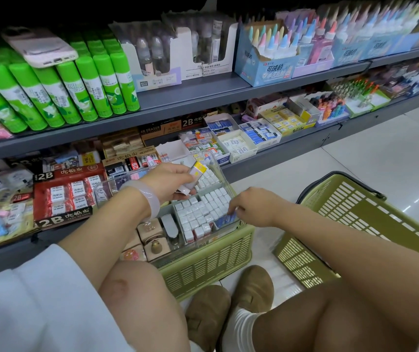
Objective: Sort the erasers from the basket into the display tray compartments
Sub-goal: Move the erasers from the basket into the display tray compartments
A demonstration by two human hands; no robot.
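Head view: left hand (171, 181) grips erasers (195, 177); right hand (250, 208) pinches blue eraser (225, 220).

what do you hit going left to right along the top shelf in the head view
phone lying on the green glue sticks → clear bottles in white display boxes → blue box of pastel-capped glue bottles → further pastel-capped bottles, blurred at the far right
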